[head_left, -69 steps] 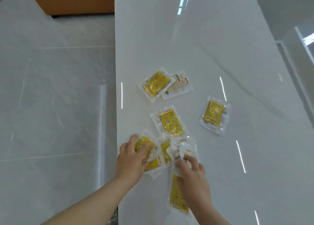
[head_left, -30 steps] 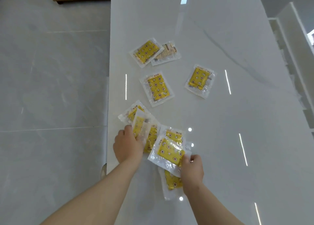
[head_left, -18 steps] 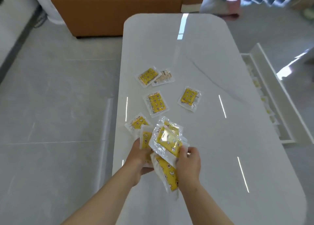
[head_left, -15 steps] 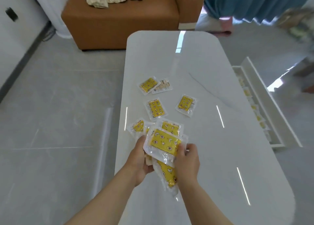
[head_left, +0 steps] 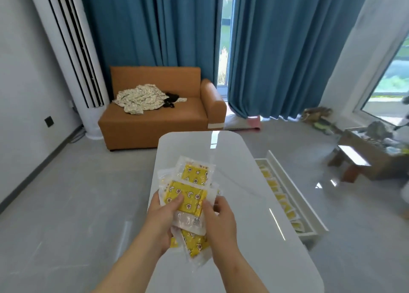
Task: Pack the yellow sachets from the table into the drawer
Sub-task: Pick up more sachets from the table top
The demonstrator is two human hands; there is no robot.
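Observation:
Both hands hold a fanned stack of yellow sachets in clear wrappers, raised above the white table. My left hand grips the stack from the left, thumb on the top sachet. My right hand grips it from the right. The stack hides the sachets that lay further up the table. To the right of the table an open white drawer stands pulled out, with a row of yellow sachets inside.
An orange sofa with crumpled cloth stands beyond the table's far end, beside a tall white air conditioner. Blue curtains cover the back wall. A low wooden table with clutter is at the far right. Grey tiled floor surrounds the table.
Both hands gathered sachets from the table into one stack and lifted it. The head tilted up, so the room and the open drawer came into view.

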